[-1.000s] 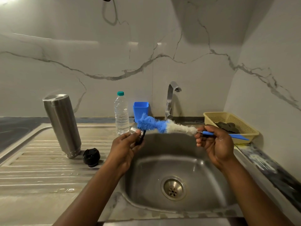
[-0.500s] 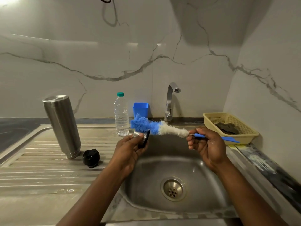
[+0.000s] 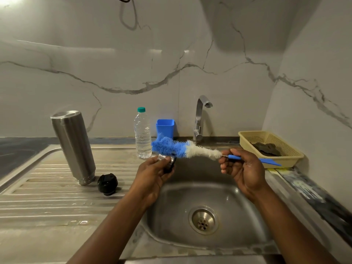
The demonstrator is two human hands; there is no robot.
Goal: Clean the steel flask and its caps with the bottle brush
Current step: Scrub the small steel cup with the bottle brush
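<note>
My left hand grips a small steel cap with a black inside, held over the left rim of the sink. My right hand holds the blue handle of the bottle brush. Its blue and white bristles lie against the cap's top edge. The steel flask stands upside down and tilted on the ribbed drainboard. A black inner cap lies beside the flask's mouth.
The steel sink with its drain lies below my hands. A tap rises behind it. A clear water bottle and a blue cup stand at the back. A yellow basket holding a dark scrubber sits at the right.
The brush has slid left across the cap and my right hand came left with it. My left hand keeps the cap in about the same place.
</note>
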